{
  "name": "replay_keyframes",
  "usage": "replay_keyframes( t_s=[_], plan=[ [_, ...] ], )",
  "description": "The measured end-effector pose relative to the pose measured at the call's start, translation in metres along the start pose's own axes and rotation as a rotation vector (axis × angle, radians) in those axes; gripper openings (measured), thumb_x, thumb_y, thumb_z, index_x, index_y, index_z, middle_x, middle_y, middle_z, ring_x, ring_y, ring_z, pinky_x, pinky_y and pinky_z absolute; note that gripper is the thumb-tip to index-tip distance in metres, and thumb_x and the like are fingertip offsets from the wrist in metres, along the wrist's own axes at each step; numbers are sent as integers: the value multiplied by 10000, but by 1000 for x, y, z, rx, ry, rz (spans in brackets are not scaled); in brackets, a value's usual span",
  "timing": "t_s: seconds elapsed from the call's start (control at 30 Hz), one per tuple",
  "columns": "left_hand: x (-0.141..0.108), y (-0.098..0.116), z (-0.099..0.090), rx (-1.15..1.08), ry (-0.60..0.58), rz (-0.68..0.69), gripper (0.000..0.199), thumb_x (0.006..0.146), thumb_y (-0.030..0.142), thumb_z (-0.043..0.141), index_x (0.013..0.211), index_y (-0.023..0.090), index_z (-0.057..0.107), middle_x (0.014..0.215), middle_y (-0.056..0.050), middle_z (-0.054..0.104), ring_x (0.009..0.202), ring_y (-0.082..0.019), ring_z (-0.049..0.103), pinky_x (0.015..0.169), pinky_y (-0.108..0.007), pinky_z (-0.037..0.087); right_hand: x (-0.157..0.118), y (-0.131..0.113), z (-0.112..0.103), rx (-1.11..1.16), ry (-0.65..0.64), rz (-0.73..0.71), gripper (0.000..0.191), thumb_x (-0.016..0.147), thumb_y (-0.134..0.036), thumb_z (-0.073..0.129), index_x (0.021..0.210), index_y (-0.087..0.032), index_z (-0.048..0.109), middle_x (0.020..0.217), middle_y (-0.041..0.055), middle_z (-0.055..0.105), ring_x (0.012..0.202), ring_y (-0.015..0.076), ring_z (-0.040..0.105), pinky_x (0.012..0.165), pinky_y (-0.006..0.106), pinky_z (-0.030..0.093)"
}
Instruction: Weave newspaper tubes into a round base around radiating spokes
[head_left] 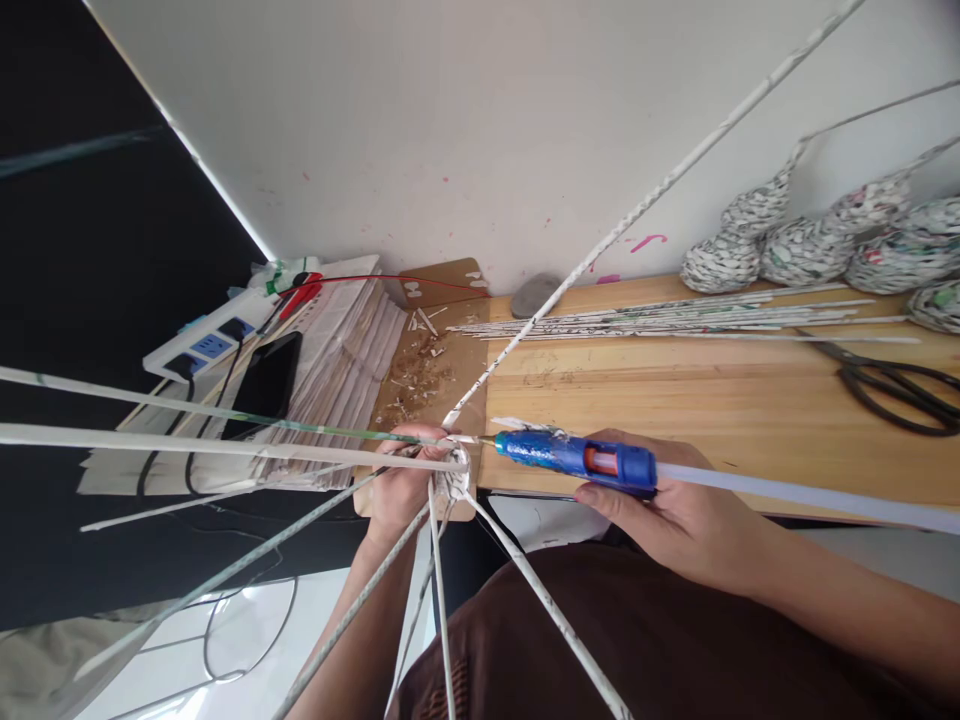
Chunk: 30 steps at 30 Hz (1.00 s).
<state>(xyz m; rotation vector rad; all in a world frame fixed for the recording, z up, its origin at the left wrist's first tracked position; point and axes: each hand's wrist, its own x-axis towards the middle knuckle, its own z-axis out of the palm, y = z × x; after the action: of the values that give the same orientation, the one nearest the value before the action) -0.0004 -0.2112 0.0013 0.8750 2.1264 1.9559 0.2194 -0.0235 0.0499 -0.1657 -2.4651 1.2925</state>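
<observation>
In the middle, my left hand (pixel 409 482) is closed around a small woven paper base (pixel 454 478). Several long rolled-paper sticks (pixel 551 605) radiate from that base in many directions, one reaching to the top right. My right hand (pixel 682 510) grips a blue hot glue gun (pixel 574 460), held level and pointing left. Its nozzle is close to the sticks beside my left fingers; whether it touches them I cannot tell. A long translucent glue stick (pixel 795 498) sticks out of the gun's back end.
A stack of paper (pixel 349 345) on the left carries a black phone (pixel 266 380) and a white power strip (pixel 206 340). Loose paper sticks (pixel 675 318) lie on the wooden table (pixel 637 385). Black scissors (pixel 892 385) and several gourd-shaped woven pieces (pixel 806 245) are at right.
</observation>
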Motion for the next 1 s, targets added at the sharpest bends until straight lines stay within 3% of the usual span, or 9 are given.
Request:
replay_keyframes(
  t_s=[0.23,0.8,1.0],
  plan=[
    [0,4,-1,-114,-50,9,95,737,238,761,760,195,679,820,-16,726,780,-174,705,704,-268,559,1,-3,2,-39,-6,-3,111,913,-316,581,961,-225,622,780,0,647,662,134,571,613,247,446],
    [-2,12,0,-55,-64,16,77,749,231,752,792,183,710,802,-43,747,699,-176,705,632,-259,557,9,-9,5,-31,-17,0,104,925,-307,569,941,-221,625,746,-9,645,638,116,565,593,230,419],
    [-4,5,-1,-71,-24,-34,107,739,241,757,791,172,693,840,-55,748,754,-197,711,648,-273,562,9,-7,4,-9,-61,-61,118,937,-315,551,980,-217,599,875,34,632,765,151,580,681,270,459]
  ],
)
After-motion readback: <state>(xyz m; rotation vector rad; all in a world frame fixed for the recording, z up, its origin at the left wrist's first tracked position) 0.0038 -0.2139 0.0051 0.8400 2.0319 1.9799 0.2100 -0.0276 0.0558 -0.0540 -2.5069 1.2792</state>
